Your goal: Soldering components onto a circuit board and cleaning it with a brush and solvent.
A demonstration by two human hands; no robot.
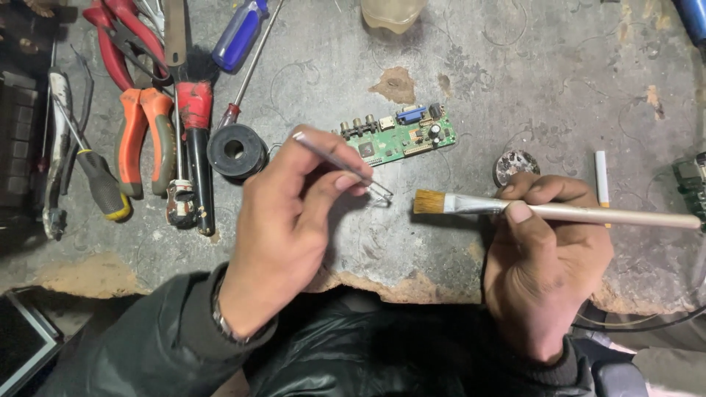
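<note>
Head view: your left hand (283,235) pinches tweezers (342,165) between thumb and fingers, tips just above the counter (515,88). Your right hand (544,257) grips a brush (559,212), bristles pointing at the tweezer tips. A circuit board (397,136) lies just beyond.

This is a small electronics repair workshop — a worn, stained workbench (515,81) with chipped edges fills the view. Hand tools crowd its far left: pliers (143,132), screwdrivers (239,33) and a reel of solder wire (236,150). A bare green circuit board (397,136) lies mid-bench — plainly a place for fixing devices.
</note>
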